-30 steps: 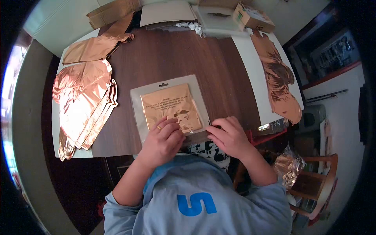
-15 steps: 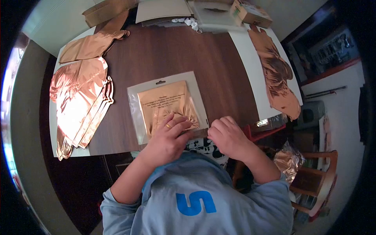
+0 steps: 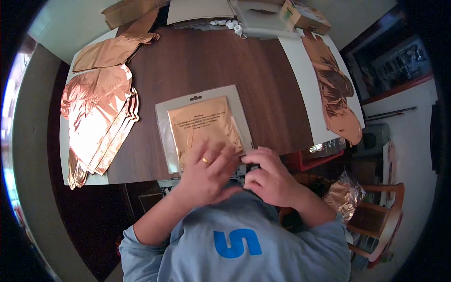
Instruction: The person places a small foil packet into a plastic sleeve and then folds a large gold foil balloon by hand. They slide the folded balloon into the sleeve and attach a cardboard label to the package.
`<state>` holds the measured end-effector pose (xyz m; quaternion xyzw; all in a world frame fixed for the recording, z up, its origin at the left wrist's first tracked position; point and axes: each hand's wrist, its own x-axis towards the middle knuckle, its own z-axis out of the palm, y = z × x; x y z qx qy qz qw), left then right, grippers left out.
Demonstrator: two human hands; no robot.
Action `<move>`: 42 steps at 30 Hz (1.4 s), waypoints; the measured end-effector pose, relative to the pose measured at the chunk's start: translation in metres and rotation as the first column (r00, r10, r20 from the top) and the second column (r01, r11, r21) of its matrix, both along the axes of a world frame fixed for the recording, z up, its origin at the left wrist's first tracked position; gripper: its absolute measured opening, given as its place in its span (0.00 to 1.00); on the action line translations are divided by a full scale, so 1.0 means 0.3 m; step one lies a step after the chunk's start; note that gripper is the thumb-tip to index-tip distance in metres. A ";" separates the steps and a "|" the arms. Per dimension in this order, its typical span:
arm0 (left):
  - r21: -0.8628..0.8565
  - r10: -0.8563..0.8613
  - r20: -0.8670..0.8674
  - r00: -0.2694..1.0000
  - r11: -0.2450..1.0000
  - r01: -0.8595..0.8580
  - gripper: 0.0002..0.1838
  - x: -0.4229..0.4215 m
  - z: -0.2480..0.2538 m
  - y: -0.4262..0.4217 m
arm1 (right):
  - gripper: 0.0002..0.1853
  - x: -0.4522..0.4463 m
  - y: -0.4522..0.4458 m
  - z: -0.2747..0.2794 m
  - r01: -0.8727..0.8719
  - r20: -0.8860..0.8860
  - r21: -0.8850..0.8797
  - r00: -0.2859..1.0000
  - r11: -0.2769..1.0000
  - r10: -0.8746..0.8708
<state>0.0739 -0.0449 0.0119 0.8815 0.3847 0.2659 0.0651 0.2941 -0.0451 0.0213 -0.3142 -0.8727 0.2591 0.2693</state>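
Left hand: The ringed left hand [image 3: 207,171], fingers spread apart, hovers over the package's near edge; contact cannot be told.
Right hand: The right hand [image 3: 272,178] curls at the near right corner; its grip is unclear.
Package: A clear package [image 3: 164,124] holding folded copper-colored foil [image 3: 203,127] lies at the near edge of the brown table [image 3: 197,61].
Flanks: Shiny foil shapes [image 3: 96,117] fan out left; another foil piece [image 3: 331,84] lies right.

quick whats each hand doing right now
Left hand: open, fingers spread over the copper packet
Right hand: fingers partly curled by its lower right corner; cannot tell if gripping
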 end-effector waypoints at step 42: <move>-0.911 0.911 0.053 -0.408 0.212 0.355 0.23 -0.964 -1.348 -1.124 | 0.09 -0.041 0.068 -0.007 -0.051 0.253 0.024 0.967 0.998 0.043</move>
